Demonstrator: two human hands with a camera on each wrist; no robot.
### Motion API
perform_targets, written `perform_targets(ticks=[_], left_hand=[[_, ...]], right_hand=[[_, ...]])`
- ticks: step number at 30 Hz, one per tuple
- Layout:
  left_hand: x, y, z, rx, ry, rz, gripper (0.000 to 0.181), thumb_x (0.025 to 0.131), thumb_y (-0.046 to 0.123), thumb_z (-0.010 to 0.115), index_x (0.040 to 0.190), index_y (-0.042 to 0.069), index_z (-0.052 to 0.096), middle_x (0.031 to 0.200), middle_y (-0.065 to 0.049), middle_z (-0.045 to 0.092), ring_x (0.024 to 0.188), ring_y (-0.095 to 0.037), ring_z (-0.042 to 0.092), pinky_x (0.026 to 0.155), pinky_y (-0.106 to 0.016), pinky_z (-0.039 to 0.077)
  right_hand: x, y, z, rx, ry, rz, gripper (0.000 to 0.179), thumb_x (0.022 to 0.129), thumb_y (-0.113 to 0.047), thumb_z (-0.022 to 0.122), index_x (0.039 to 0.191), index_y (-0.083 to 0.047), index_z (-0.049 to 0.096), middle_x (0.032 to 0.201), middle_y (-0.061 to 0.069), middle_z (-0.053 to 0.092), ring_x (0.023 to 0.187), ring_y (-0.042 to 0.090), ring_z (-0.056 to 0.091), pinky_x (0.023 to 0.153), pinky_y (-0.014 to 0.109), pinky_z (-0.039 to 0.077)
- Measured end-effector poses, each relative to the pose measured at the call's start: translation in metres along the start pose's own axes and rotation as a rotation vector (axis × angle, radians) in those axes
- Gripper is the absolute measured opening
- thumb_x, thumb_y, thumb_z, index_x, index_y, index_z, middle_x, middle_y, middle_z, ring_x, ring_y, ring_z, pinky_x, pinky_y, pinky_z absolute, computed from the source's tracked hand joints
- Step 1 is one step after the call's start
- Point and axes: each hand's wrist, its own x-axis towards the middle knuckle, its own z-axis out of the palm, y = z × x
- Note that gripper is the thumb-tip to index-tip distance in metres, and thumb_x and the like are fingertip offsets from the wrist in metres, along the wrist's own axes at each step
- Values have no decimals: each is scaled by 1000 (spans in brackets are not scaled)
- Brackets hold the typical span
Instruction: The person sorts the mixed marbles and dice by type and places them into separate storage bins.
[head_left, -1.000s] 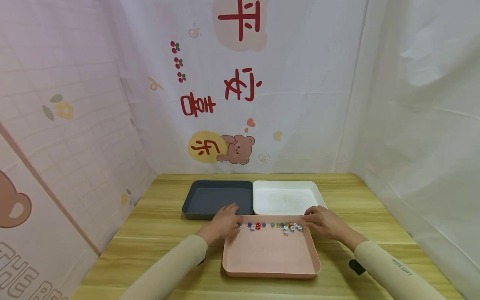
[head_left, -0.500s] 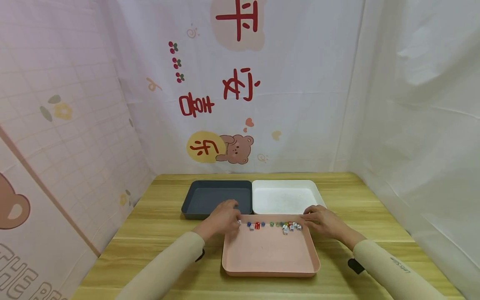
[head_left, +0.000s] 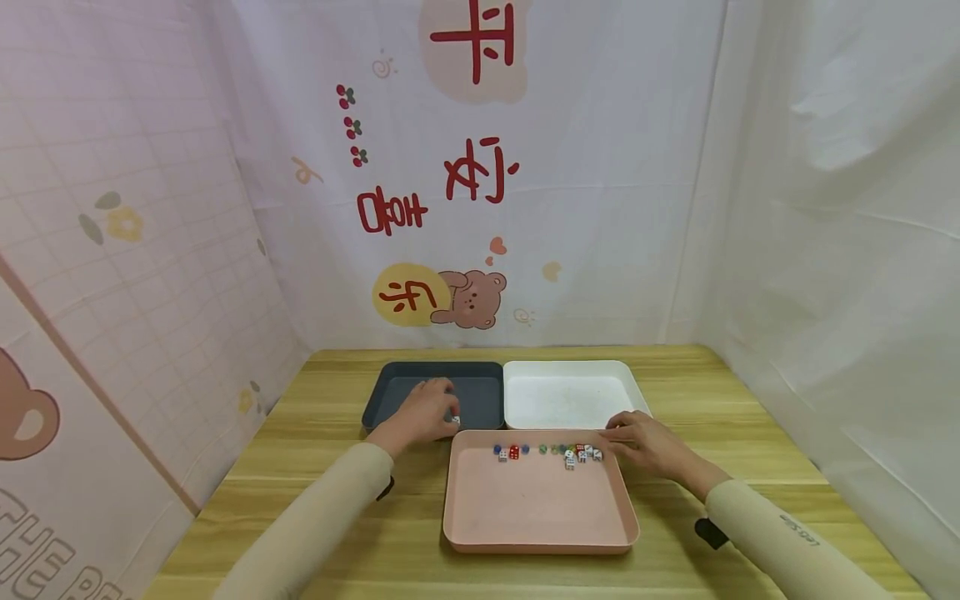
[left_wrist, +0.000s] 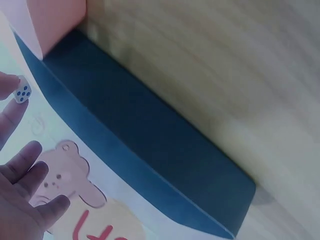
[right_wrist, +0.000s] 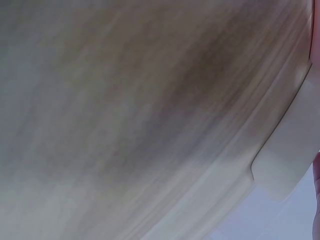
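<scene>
My left hand is over the near part of the dark blue tray. Between thumb and forefinger it pinches a white die with blue dots; the other fingers spread apart in the left wrist view. At the far right corner of the pink tray, my right hand holds the rim, thumb over the inner side. Along that tray's far side lie a red die, several white dice, blue beads and green beads. The right wrist view hardly shows its hand.
A white tray stands against the dark blue tray's right side, behind the pink one. All three are on a wood-grain table. Printed white cloth hangs at the back and both sides.
My left hand has moved from the pink tray's far left corner up and left over the dark blue tray, carrying the white die. The right hand has stayed at its corner.
</scene>
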Motion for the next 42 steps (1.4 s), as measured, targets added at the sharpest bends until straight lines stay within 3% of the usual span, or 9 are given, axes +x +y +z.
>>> perform_targets(ticks=[18,27,42], left_hand=[[21,-32,-13,91,-32,-100,6,93,25,70,90,20,72,138,-14,50,133,-35,40,112,-64,21],[31,-40,0,106,-60,-114,8,94,27,70,95,20,73,136,-14,51,131,-35,43,110,-64,25],[32,-48,22,25,-58,-154,6,93,24,72,94,19,73,133,-15,52,128,-37,45,106,-62,33]], right_hand=[[-2,2,1,3,4,-3,22,87,-10,75,109,-6,77,102,4,66,91,21,61,74,41,52],[-1,1,-1,3,21,-26,23,86,-7,76,109,-4,77,102,7,66,89,22,61,73,41,52],[-2,2,1,-1,6,-11,23,87,-9,75,109,-5,77,103,6,66,90,21,61,74,41,52]])
